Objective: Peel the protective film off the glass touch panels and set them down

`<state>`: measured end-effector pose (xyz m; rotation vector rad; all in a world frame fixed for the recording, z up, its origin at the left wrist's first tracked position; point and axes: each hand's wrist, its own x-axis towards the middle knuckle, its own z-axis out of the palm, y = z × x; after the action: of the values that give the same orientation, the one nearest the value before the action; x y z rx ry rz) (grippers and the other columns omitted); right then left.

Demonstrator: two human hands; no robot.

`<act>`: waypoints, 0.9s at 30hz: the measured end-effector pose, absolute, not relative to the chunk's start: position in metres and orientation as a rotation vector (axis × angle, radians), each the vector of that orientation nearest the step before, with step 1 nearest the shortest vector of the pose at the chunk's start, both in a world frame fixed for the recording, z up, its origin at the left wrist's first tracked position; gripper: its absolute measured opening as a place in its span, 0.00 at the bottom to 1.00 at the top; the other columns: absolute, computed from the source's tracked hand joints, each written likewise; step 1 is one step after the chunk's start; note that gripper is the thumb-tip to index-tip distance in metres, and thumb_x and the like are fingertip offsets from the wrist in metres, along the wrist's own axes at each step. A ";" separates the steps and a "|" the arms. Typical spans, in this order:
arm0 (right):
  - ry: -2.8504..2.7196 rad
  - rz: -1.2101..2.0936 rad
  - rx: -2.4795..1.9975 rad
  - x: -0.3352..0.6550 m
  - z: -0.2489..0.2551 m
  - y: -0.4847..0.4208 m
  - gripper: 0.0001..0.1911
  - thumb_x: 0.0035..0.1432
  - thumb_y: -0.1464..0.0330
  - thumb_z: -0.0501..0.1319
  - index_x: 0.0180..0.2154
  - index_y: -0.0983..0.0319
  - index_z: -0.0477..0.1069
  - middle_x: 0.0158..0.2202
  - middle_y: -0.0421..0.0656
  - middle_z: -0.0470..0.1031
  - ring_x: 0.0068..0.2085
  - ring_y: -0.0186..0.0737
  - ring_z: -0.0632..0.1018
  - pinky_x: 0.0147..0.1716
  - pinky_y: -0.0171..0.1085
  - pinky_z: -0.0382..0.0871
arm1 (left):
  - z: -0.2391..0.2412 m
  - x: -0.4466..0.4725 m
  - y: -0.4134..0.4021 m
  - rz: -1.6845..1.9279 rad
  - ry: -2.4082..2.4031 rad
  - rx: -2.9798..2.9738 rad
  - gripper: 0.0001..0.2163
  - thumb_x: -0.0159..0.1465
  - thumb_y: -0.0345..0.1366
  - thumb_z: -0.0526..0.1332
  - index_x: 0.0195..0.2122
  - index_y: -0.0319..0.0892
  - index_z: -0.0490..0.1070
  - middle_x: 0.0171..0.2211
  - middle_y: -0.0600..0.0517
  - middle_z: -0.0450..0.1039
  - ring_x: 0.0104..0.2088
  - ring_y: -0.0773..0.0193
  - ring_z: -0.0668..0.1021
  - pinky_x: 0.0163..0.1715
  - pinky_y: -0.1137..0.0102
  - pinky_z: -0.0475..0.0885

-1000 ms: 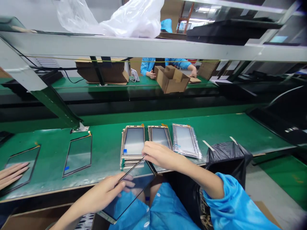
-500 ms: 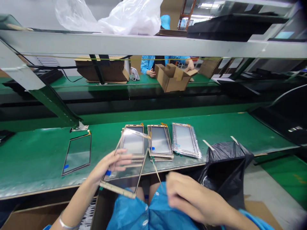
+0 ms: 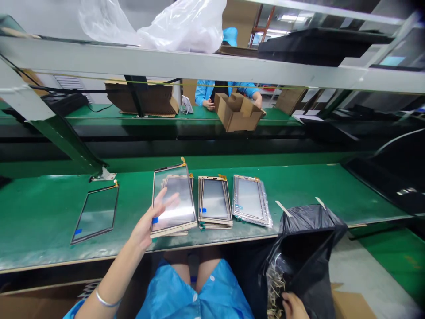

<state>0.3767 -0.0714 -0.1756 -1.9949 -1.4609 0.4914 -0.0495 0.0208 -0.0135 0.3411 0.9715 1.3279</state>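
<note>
My left hand (image 3: 149,219) holds a touchscreen glass panel (image 3: 174,201) by its left side, fingers spread behind the clear glass. The panel has a thin frame, a blue tab at its lower left and an orange flex tail on top. It is tilted up over the left stack of panels (image 3: 182,233), hiding most of it. My right hand (image 3: 295,305) is low at the mouth of a black plastic bag (image 3: 307,219), fingers curled beside thin tan strips (image 3: 275,283) inside. Whether it grips anything is hidden.
One dark-framed panel (image 3: 96,212) lies on the green bench at left. A middle stack (image 3: 215,199) and a plastic-wrapped right stack (image 3: 250,199) stand along the bench. Across the way, a person in blue (image 3: 206,93) handles a cardboard box (image 3: 237,113). A shelf beam (image 3: 212,64) crosses above.
My left hand has raised the panel away from my lap and over the left stack. My right hand has moved right and down into the bag opening; the strip trailing near it is no longer visible there.
</note>
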 end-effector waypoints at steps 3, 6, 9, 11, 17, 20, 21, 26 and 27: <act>-1.452 0.482 -1.764 0.337 -0.144 -0.040 0.16 0.53 0.54 0.55 0.29 0.58 0.73 0.33 0.51 0.76 0.37 0.57 0.78 0.38 0.54 0.73 | -0.010 -0.040 0.013 1.358 1.028 0.421 0.27 0.63 0.31 0.59 0.63 0.52 0.55 0.57 0.49 0.68 0.56 0.59 0.71 0.46 0.72 0.73; -1.537 0.708 -1.334 0.272 -0.084 -0.008 0.10 0.62 0.63 0.55 0.36 0.58 0.73 0.38 0.47 0.75 0.40 0.47 0.76 0.43 0.46 0.71 | -0.008 -0.032 0.004 1.418 0.973 0.444 0.23 0.65 0.35 0.57 0.62 0.54 0.57 0.56 0.50 0.70 0.56 0.56 0.71 0.46 0.67 0.73; -1.668 0.849 -0.951 0.204 -0.041 0.011 0.08 0.62 0.69 0.55 0.41 0.59 0.71 0.39 0.45 0.74 0.41 0.42 0.74 0.43 0.41 0.70 | -0.005 -0.030 -0.008 1.473 0.942 0.467 0.21 0.66 0.36 0.56 0.60 0.58 0.59 0.54 0.52 0.72 0.56 0.56 0.72 0.47 0.66 0.73; -1.683 0.878 -0.829 0.171 -0.032 0.014 0.07 0.61 0.71 0.56 0.41 0.60 0.70 0.38 0.44 0.73 0.38 0.40 0.74 0.39 0.39 0.70 | -0.004 -0.032 -0.016 1.504 0.933 0.492 0.21 0.66 0.37 0.57 0.60 0.61 0.59 0.53 0.53 0.73 0.55 0.56 0.72 0.47 0.66 0.73; -1.640 0.906 -0.816 0.148 -0.034 0.013 0.05 0.63 0.72 0.55 0.33 0.60 0.67 0.34 0.43 0.70 0.37 0.41 0.72 0.38 0.40 0.67 | -0.008 -0.038 -0.035 1.526 0.920 0.524 0.25 0.64 0.40 0.59 0.61 0.63 0.55 0.55 0.53 0.71 0.57 0.54 0.70 0.49 0.64 0.72; -1.701 0.888 -0.836 0.152 -0.033 0.015 0.06 0.63 0.72 0.53 0.32 0.60 0.65 0.33 0.43 0.68 0.37 0.41 0.72 0.38 0.40 0.67 | -0.010 -0.037 -0.037 1.530 0.919 0.527 0.26 0.64 0.41 0.60 0.62 0.62 0.54 0.55 0.52 0.70 0.57 0.52 0.69 0.50 0.61 0.71; -1.728 0.852 -0.851 0.152 -0.032 0.015 0.07 0.64 0.72 0.52 0.33 0.60 0.64 0.33 0.43 0.67 0.37 0.41 0.71 0.38 0.40 0.67 | -0.010 -0.036 -0.037 1.534 0.923 0.532 0.26 0.63 0.41 0.60 0.61 0.61 0.55 0.56 0.52 0.70 0.58 0.52 0.69 0.50 0.61 0.71; -1.859 0.691 -0.796 0.138 -0.023 0.006 0.06 0.65 0.72 0.50 0.35 0.60 0.63 0.38 0.46 0.66 0.41 0.42 0.70 0.40 0.42 0.67 | -0.016 -0.034 -0.027 1.588 0.968 0.574 0.21 0.63 0.38 0.61 0.57 0.56 0.61 0.62 0.52 0.61 0.59 0.52 0.67 0.52 0.61 0.70; -1.883 0.803 -0.730 0.132 -0.018 0.007 0.06 0.65 0.71 0.50 0.35 0.60 0.63 0.38 0.46 0.67 0.40 0.41 0.71 0.39 0.42 0.68 | -0.020 -0.034 -0.025 1.560 0.968 0.561 0.22 0.63 0.39 0.61 0.58 0.54 0.61 0.62 0.51 0.61 0.59 0.52 0.68 0.52 0.61 0.69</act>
<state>0.1317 0.0065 -0.0177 -0.7300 -1.8826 0.8029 -0.0340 -0.0246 -0.0196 0.5606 0.9679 1.5600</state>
